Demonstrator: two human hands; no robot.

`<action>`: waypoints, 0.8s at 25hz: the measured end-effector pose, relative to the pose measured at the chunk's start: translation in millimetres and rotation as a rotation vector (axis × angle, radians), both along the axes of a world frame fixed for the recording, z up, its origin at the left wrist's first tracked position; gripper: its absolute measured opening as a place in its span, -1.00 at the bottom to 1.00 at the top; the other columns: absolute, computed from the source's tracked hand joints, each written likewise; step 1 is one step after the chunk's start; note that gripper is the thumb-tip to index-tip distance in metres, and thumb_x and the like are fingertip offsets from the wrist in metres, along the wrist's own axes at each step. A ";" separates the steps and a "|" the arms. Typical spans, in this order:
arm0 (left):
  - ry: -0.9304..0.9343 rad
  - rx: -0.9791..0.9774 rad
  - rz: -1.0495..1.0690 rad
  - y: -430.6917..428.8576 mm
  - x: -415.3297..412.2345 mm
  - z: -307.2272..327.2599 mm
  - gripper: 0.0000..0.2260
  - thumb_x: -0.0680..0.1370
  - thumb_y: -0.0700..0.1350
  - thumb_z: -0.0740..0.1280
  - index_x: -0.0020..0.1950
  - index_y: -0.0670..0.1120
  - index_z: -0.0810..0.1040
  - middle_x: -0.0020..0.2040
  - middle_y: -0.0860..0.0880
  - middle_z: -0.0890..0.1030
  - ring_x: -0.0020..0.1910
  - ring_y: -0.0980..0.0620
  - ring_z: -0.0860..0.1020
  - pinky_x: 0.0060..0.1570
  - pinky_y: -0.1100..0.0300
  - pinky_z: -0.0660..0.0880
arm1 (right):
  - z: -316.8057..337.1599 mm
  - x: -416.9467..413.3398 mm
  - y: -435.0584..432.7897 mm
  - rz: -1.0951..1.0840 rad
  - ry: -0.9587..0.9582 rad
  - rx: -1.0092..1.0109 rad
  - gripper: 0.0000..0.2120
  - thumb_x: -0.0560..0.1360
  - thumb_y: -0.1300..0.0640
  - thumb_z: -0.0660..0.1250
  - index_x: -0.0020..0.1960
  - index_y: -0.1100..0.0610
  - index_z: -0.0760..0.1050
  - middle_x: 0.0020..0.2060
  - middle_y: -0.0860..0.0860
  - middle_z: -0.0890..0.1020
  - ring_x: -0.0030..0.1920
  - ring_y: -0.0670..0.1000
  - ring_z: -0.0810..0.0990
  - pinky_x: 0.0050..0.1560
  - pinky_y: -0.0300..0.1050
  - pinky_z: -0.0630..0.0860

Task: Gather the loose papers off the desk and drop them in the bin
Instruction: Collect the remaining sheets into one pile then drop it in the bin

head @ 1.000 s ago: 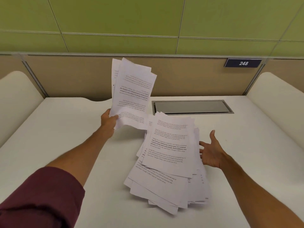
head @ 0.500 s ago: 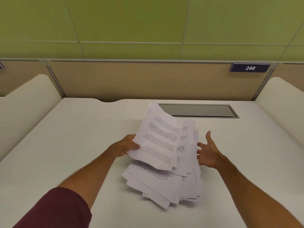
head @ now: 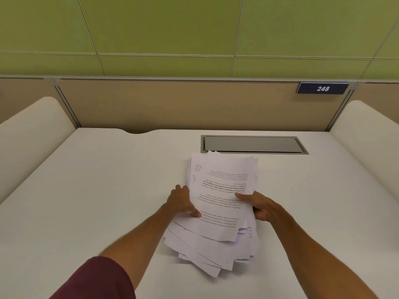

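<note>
Head view is showing the papers (head: pixel 220 203) sitting as one messy pile on the white desk (head: pixel 97 190), mid-desk, just in front of the grey cable hatch (head: pixel 252 144); far edge of the pile is reaching the hatch's near edge; pile's long axis is running away from the person, near to far, with lower sheets fanning out toward the near side and a bit right; left hand (head: pixel 182 201) is clamping the left long edge, thumb lying on the top sheet, fingers going out of sight at the edge; right hand (head: pixel 259 207) is gripping the right long edge opposite, thumb on top, fingers curling underneath; both hands are sitting about level, roughly mid-length of the pile, so the pile is lying between them and neither hand is nearer; maroon sleeve (head: pixel 97 279) is showing on the left arm; judging the gather step as nearly done, with squaring up or lifting coming next; the fanned near sheets are lying outside both grips, so they are looking likely to slip on a lift; bin is not appearing anywhere in frame, so can't tell which way the carry is going; number plate (head: pixel 322 88) reading 248 is hanging on the partition, far right.
</note>
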State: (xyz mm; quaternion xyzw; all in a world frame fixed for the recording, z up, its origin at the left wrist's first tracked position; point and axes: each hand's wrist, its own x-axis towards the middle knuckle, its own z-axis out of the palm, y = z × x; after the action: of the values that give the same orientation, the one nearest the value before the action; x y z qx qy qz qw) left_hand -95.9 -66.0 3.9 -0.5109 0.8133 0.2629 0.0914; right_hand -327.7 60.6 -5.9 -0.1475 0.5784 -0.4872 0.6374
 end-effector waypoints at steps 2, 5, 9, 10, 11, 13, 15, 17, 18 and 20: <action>0.171 0.106 0.147 -2.8 1.6 -5.4 -0.14 0.24 0.11 0.62 0.34 -0.18 0.26 0.26 -0.16 0.41 0.28 -0.13 0.43 0.26 -0.01 0.45 | -0.2 2.5 -3.9 0.020 0.114 -0.015 -0.52 0.47 0.47 0.34 0.37 0.27 0.43 0.26 0.30 0.56 0.21 0.33 0.57 0.26 0.36 0.45; 0.498 0.347 0.423 -10.1 12.3 -14.0 -0.27 0.24 -0.02 0.64 0.25 -0.16 0.32 0.12 -0.06 0.47 0.11 -0.02 0.48 0.10 0.09 0.47 | 5.0 1.5 -5.8 0.013 0.260 -0.064 -0.52 0.45 0.48 0.36 0.34 0.26 0.45 0.23 0.27 0.59 0.13 0.27 0.63 0.15 0.27 0.56; 0.840 0.626 0.560 -33.3 24.6 10.0 -0.15 0.18 0.02 0.65 0.37 -0.13 0.37 0.26 -0.12 0.55 0.24 -0.13 0.51 0.16 -0.05 0.51 | 35.3 -7.7 -8.8 0.077 0.272 -0.340 -0.50 0.44 0.32 0.42 0.37 0.20 0.44 0.21 0.21 0.63 0.14 0.27 0.65 0.06 0.27 0.61; 0.904 0.658 0.533 -39.4 26.3 24.8 -0.09 0.11 0.08 0.66 0.37 -0.10 0.38 0.27 -0.12 0.55 0.25 -0.16 0.52 0.14 -0.08 0.52 | 47.4 -9.6 -11.5 0.081 0.294 -0.404 -0.51 0.45 0.30 0.41 0.37 0.19 0.44 0.21 0.19 0.63 0.15 0.27 0.64 0.05 0.29 0.61; 0.962 0.675 0.468 -45.3 26.3 40.7 -0.07 0.06 0.10 0.67 0.35 -0.10 0.41 0.25 -0.12 0.58 0.23 -0.17 0.54 0.09 -0.07 0.55 | 59.7 -11.1 -14.9 0.066 0.331 -0.459 -0.53 0.46 0.29 0.41 0.36 0.19 0.45 0.19 0.18 0.64 0.14 0.27 0.65 0.04 0.28 0.62; 1.115 0.620 0.288 -54.4 17.6 72.5 -0.25 0.18 0.00 0.64 0.30 -0.16 0.50 0.20 -0.12 0.63 0.20 -0.21 0.58 0.02 -0.05 0.61 | 84.5 -12.4 -23.7 0.000 0.418 -0.561 -0.58 0.45 0.27 0.42 0.30 0.19 0.50 0.15 0.14 0.67 0.12 0.22 0.67 0.01 0.18 0.65; 1.255 0.435 0.213 -59.0 3.4 100.0 -0.53 0.36 -0.20 0.54 0.25 -0.20 0.55 0.15 -0.11 0.67 0.15 -0.22 0.61 0.00 -0.04 0.63 | 104.4 -13.3 -32.6 -0.077 0.488 -0.654 -0.65 0.46 0.27 0.41 0.24 0.16 0.55 0.13 0.10 0.69 0.11 0.16 0.68 0.00 0.05 0.66; 1.373 0.290 0.196 -59.2 -10.2 117.0 -0.66 0.40 -0.29 0.50 0.15 -0.16 0.60 0.07 -0.06 0.70 0.06 -0.15 0.67 -0.04 0.01 0.64 | 117.7 -14.7 -38.6 -0.131 0.546 -0.717 -0.71 0.49 0.27 0.40 0.19 0.09 0.59 0.12 0.04 0.70 0.10 0.09 0.69 0.00 -0.02 0.66; 1.402 0.248 0.183 -58.2 -15.6 120.9 -0.69 0.40 -0.28 0.50 0.11 -0.13 0.61 0.03 -0.03 0.71 0.01 -0.11 0.68 -0.07 0.03 0.64 | 121.0 -15.1 -40.4 -0.163 0.571 -0.727 -0.72 0.48 0.26 0.41 0.16 0.05 0.60 0.10 -0.01 0.71 0.09 0.05 0.69 -0.01 -0.04 0.66; 1.388 0.195 0.173 -53.8 -24.2 119.7 -0.69 0.39 -0.23 0.52 0.10 -0.09 0.60 0.00 0.02 0.72 -0.01 -0.07 0.69 -0.08 0.05 0.65 | 120.4 -14.9 -42.2 -0.237 0.609 -0.713 -0.73 0.46 0.24 0.45 0.10 -0.02 0.61 0.02 -0.10 0.72 0.04 -0.01 0.70 -0.04 -0.07 0.67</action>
State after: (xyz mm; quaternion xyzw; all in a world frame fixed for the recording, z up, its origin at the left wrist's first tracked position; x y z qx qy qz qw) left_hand -120.2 -119.9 123.6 -0.2774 0.6130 0.6060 -0.4243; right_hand -342.7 18.4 114.4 -0.4261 0.5484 -0.6589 0.2889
